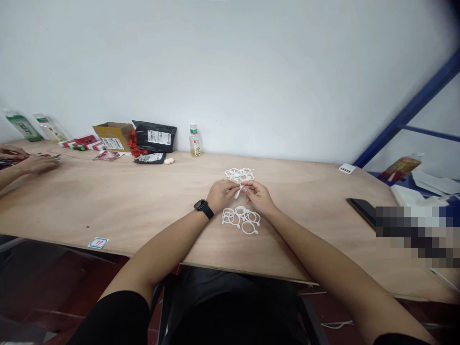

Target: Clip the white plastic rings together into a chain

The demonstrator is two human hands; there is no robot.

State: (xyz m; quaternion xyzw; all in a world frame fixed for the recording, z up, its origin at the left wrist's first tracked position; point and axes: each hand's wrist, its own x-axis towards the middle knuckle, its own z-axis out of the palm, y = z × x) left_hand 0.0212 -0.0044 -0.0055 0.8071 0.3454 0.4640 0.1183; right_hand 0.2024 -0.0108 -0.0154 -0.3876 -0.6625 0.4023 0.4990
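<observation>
Both my hands meet over the middle of the wooden table point(143, 201). My left hand point(222, 192), with a black watch on the wrist, and my right hand point(258, 196) pinch a small white plastic ring piece point(238, 191) between their fingertips. Beyond my hands lies a far pile of white plastic rings point(239, 174). A second pile of white rings point(241, 219) lies nearer me, just below my wrists.
A small bottle point(194, 141), a cardboard box point(113, 136), black bags point(155, 136) and red items stand at the back left. Another person's hands point(30, 163) work at the far left. A dark phone point(362, 210) and a white charger point(347, 168) lie at the right.
</observation>
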